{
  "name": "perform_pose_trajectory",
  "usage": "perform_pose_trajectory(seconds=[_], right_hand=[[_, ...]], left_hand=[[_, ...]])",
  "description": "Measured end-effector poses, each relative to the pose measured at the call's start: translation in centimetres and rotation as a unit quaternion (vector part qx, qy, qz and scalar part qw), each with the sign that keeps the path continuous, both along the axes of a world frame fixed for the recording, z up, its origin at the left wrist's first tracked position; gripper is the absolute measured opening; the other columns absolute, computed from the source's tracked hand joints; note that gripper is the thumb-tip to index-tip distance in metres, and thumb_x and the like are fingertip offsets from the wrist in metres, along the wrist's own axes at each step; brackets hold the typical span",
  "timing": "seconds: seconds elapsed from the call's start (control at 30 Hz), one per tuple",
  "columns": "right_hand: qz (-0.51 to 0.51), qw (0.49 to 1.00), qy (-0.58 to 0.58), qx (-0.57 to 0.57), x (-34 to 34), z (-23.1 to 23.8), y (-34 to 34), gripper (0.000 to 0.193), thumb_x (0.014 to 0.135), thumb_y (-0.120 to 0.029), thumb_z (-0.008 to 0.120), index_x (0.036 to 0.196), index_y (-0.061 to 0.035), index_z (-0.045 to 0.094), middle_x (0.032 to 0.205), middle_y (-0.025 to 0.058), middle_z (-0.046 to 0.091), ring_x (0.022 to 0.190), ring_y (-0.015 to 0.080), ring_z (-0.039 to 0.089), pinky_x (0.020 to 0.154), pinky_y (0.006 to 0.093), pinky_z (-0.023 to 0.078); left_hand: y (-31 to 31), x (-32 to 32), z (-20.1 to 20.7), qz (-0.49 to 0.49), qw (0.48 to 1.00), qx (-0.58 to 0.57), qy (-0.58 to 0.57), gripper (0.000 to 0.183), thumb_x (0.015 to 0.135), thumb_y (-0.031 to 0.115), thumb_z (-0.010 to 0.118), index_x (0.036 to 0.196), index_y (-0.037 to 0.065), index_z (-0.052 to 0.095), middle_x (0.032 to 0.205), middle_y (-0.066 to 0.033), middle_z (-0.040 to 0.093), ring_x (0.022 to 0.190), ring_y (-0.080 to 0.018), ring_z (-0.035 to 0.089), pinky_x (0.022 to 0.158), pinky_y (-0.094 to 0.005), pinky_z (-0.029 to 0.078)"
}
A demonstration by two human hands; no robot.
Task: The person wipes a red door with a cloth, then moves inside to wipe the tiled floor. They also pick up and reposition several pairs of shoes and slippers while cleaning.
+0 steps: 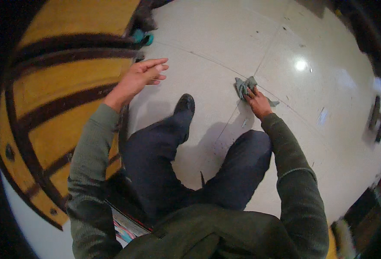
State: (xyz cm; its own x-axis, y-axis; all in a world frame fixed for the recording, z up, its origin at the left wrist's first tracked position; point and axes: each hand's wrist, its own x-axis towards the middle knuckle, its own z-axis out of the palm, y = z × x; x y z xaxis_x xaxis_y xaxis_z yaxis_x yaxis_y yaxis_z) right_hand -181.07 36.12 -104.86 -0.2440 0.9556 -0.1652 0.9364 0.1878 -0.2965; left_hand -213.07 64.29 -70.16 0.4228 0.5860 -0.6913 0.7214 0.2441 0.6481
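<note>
Pressed on the pale tiled floor (216, 39), a crumpled grey-green cloth (241, 86) lies under my right hand (258, 102), whose fingers grip it. One corner of the cloth sticks out to the right of the hand. My left hand (144, 77) is raised in front of the brown and yellow wooden furniture, its fingers stretched out and holding nothing. Dark bits of debris are scattered over the tiles, and a small light-coloured piece (244, 124) lies just below the right hand.
Wooden furniture with yellow panels (74, 95) fills the left side, with a teal object (144, 38) at its far corner. My shoe (185, 105) rests on the floor between the hands. A dark object (375, 118) stands at the right. Printed paper (128, 226) shows at lower left.
</note>
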Motion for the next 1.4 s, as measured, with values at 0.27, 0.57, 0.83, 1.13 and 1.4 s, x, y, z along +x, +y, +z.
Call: perform_pose_trajectory(seconds=[0.27, 0.57, 0.83, 1.13, 1.4], right_hand=[[-0.158, 0.974, 0.162, -0.013, 3.5, 8.0, 1.9, 0.036, 0.090, 0.000, 0.063, 0.123, -0.0081, 0.076, 0.109, 0.0079, 0.069, 0.112, 0.0318, 0.056, 0.098, 0.0411, 0.054], [-0.634, 0.590, 0.498, 0.041, 3.4, 21.5, -5.6, 0.052, 0.092, 0.013, 0.066, 0.135, -0.0156, 0.074, 0.117, 0.0048, 0.073, 0.099, 0.0194, 0.066, 0.095, 0.0351, 0.059], [-0.809, 0.408, 0.386, 0.173, -6.1, 27.8, -13.3, 0.052, 0.089, 0.013, 0.065, 0.133, -0.0131, 0.074, 0.119, 0.0076, 0.074, 0.102, 0.0191, 0.070, 0.090, 0.0350, 0.058], [-0.981, 0.104, 0.074, 0.149, -39.6, 13.3, -21.2, 0.074, 0.089, 0.014, 0.064, 0.158, -0.0110, 0.050, 0.152, 0.0155, 0.054, 0.137, 0.0311, 0.054, 0.114, 0.0414, 0.045], [-0.971, -0.218, 0.059, -0.079, -56.5, -1.3, -10.9, 0.063, 0.087, -0.001, 0.073, 0.147, -0.0082, 0.053, 0.140, 0.0213, 0.049, 0.129, 0.0389, 0.052, 0.109, 0.0466, 0.044]], left_hand=[[4.8, 17.1, -21.1, -0.420, 0.887, 0.101, 0.161, 0.086, 0.087, 0.041, 0.085, 0.151, -0.007, 0.051, 0.145, -0.0270, 0.061, 0.133, -0.0391, 0.060, 0.109, -0.0462, 0.049], [1.9, 22.7, -35.4, -0.508, 0.725, 0.285, 0.368, 0.146, 0.078, 0.068, 0.084, 0.156, -0.026, 0.005, 0.164, -0.0491, 0.007, 0.154, -0.0658, 0.006, 0.126, -0.0683, 0.014], [7.3, 21.7, -37.6, -0.472, 0.713, 0.311, 0.414, 0.153, 0.072, 0.073, 0.085, 0.158, -0.023, 0.003, 0.165, -0.0484, 0.009, 0.158, -0.0584, 0.011, 0.128, -0.0618, 0.016], [7.7, 22.3, -37.1, -0.603, 0.649, 0.285, 0.365, 0.130, 0.078, 0.070, 0.083, 0.151, -0.024, 0.031, 0.159, -0.0447, 0.033, 0.149, -0.0517, 0.038, 0.125, -0.0542, 0.027], [4.3, 29.1, -34.3, -0.633, 0.707, 0.313, -0.040, 0.084, 0.095, 0.033, 0.080, 0.156, -0.009, 0.041, 0.156, -0.0286, 0.050, 0.135, -0.0360, 0.060, 0.112, -0.0385, 0.049]])
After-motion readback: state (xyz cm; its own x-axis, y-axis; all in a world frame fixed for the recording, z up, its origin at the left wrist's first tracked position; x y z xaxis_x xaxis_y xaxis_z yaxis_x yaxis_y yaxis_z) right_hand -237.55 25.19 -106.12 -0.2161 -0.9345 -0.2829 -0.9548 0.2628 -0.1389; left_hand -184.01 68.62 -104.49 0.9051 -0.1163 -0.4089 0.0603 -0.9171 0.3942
